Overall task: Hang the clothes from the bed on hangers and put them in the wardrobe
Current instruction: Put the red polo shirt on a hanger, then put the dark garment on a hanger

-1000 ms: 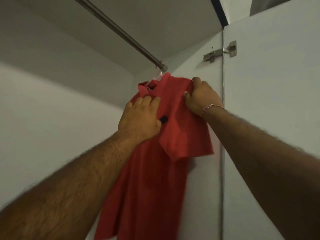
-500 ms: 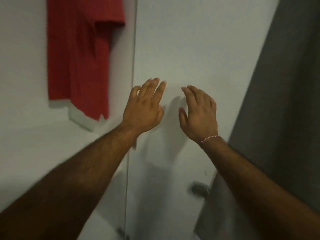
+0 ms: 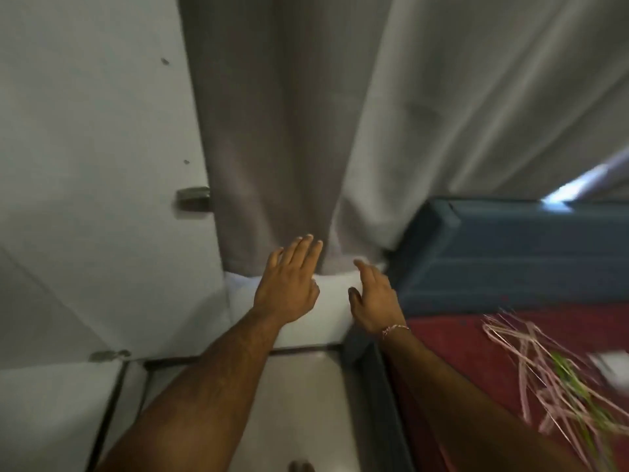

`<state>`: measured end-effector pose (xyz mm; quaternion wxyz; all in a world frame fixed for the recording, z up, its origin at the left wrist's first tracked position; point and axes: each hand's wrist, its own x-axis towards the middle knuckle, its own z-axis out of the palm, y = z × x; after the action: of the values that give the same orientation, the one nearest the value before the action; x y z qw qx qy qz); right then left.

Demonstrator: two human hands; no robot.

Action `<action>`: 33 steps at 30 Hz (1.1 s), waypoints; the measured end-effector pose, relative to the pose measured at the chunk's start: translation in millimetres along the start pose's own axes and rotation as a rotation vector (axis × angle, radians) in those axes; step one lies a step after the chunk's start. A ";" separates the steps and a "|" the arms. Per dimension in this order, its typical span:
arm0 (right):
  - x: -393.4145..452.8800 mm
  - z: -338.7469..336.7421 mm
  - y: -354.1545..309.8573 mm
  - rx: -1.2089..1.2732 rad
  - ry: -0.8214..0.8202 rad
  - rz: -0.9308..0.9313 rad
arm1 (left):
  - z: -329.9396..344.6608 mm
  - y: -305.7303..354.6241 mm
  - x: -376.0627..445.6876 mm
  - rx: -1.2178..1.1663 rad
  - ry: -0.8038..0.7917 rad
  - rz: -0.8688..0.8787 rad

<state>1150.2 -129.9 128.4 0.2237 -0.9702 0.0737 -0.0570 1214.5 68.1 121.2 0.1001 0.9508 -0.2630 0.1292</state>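
Two bare hands are in view, the left hand [image 3: 287, 294] and the right hand [image 3: 374, 301], and one thread bracelet [image 3: 394, 329] circles the right wrist. One grey curtain [image 3: 279, 131] hangs beside one white wardrobe door [image 3: 95, 131], which carries one metal handle [image 3: 193, 195]. One bed [image 3: 476, 342] holds a blurred heap of pink hangers [image 3: 544, 362], too smeared to count.

The room is dim and evenly lit, with a greyish cast. The one bright spot is a sliver of daylight [image 3: 575, 187] showing under the curtain [image 3: 442, 107] at the right edge, slightly blown out. The whole view is soft with motion blur, strongest at the lower right, where the pink hangers [image 3: 544, 366] on the bed [image 3: 452, 338] smear into streaks. Wide-angle distortion bends the wardrobe door [image 3: 95, 131] and the curtain folds outward. Both forearms darken toward the bottom edge.
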 end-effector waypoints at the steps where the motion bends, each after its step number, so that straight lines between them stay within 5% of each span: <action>1: -19.7 -4.1 29.3 -0.019 -0.024 0.085 | 12.5 24.0 -4.9 -0.024 -0.042 0.059; 11: -186.3 -62.9 241.6 -0.034 0.035 0.697 | 65.0 230.7 -12.5 -0.134 -0.214 0.470; 25: -313.4 -128.0 472.4 -0.022 -0.053 0.899 | 152.0 532.1 -4.5 -0.180 -0.398 0.667; 33: -368.4 -148.5 543.8 0.041 -0.041 1.077 | 192.3 642.3 -8.4 -0.192 -0.489 0.883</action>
<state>702.9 -614.4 -8.2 0.2418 -0.7914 0.5553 0.0833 906.8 -518.2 15.3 0.0586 0.7379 -0.6661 -0.0919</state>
